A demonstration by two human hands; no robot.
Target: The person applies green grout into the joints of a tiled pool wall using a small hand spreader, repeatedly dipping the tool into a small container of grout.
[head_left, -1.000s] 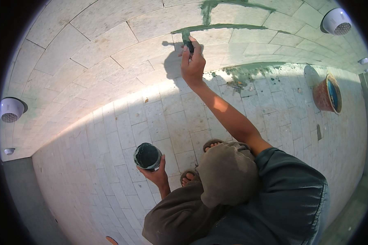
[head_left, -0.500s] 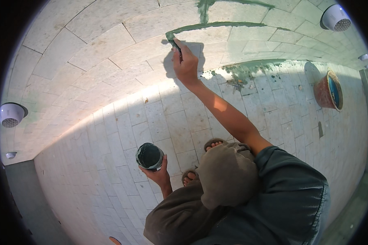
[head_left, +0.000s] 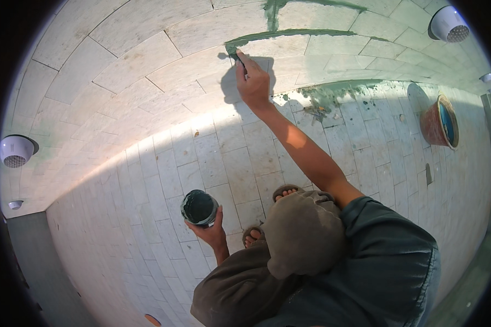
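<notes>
My right hand (head_left: pixel 252 82) reaches up to the pale tiled wall (head_left: pixel 142 60), fingers closed round a small putty knife (head_left: pixel 233 53) smeared with dark green paste. Its blade touches the wall at the left end of a long green paste line (head_left: pixel 289 34) along a joint. Low on my left, my left hand (head_left: pixel 211 233) grips a round tub (head_left: pixel 199 208) from its near side. Dark green paste coats the tub's inside, and its mouth faces up. Most of the knife's handle is hidden in my right hand.
A reddish bucket (head_left: pixel 432 122) with a blue inside stands on the tiled floor (head_left: pixel 240 147) at the right. Green splatter and scraps (head_left: pixel 319 103) lie at the wall's foot. White round fittings (head_left: pixel 16 151) stick out from the wall. Sandaled feet (head_left: pixel 252 236) are below me.
My right hand and the putty knife have shifted slightly right and down on the wall. The left hand holds the tub in the same place.
</notes>
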